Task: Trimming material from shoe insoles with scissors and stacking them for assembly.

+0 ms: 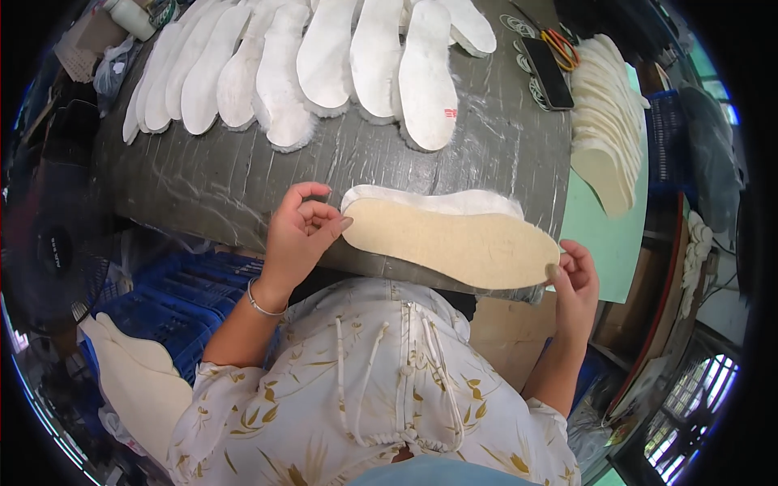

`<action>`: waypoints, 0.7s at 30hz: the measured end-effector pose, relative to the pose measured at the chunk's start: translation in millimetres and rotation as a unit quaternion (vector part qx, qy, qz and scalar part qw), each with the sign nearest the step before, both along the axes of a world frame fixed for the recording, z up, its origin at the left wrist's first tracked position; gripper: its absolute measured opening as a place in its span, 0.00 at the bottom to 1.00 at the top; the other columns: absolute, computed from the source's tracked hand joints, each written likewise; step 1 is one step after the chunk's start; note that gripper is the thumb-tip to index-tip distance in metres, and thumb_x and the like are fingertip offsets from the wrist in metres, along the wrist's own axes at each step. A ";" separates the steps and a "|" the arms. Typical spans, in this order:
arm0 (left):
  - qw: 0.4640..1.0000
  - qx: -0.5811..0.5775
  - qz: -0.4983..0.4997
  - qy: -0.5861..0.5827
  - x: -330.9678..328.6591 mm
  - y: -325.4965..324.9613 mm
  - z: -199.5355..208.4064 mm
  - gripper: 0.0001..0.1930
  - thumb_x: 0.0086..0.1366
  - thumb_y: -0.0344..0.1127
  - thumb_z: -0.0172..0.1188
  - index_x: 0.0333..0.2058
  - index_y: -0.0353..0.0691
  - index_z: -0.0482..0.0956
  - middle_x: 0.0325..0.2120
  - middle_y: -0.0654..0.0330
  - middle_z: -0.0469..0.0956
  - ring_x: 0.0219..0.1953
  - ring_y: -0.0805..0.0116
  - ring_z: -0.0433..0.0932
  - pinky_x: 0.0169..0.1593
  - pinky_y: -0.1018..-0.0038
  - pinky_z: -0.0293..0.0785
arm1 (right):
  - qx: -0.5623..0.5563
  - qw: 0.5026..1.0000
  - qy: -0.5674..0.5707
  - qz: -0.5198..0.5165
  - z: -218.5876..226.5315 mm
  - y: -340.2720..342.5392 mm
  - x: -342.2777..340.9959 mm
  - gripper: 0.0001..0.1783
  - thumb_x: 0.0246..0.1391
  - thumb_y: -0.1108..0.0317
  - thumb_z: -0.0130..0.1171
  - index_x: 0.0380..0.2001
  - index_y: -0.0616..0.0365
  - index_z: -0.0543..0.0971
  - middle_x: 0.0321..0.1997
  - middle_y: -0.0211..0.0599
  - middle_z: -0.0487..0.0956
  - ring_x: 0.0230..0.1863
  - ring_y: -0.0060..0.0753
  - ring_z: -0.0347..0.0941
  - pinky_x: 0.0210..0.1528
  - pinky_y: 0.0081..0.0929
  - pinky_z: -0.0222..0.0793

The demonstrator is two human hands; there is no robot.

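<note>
At the surface's near edge, the right hand pinches the beige insole; left hand touches its opposite end, grip closure indeterminable. Two-end contact presumably steadies it.

A workshop, with rows of white insoles, blue crates, worktable

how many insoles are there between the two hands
2 that show: a cream insole in front, spanning from the left hand to the right hand, and a white insole partly hidden behind it; others could be hidden underneath.
</note>
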State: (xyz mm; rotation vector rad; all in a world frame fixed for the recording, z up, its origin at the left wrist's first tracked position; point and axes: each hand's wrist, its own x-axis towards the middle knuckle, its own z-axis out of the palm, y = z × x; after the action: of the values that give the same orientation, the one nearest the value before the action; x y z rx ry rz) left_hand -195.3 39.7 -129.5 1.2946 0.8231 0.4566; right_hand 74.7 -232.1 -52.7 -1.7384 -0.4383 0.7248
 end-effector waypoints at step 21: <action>0.996 0.032 -0.003 0.079 6.8 19.1 -19.8 0.22 0.55 0.24 0.68 0.47 0.36 0.69 0.28 0.67 0.79 0.21 0.87 0.63 0.24 0.88 0.59 | -0.034 0.998 -0.005 -0.048 -13.9 16.3 5.5 0.26 0.51 0.73 0.65 0.52 0.67 0.69 0.33 0.31 0.77 0.30 0.14 0.69 0.33 0.12 0.63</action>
State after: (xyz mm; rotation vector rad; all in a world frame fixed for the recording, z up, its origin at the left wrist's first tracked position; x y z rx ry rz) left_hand -188.5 58.8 -149.2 1.4060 0.9437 0.3818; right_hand 80.2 -215.8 -66.6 -1.8157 -0.3376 0.6681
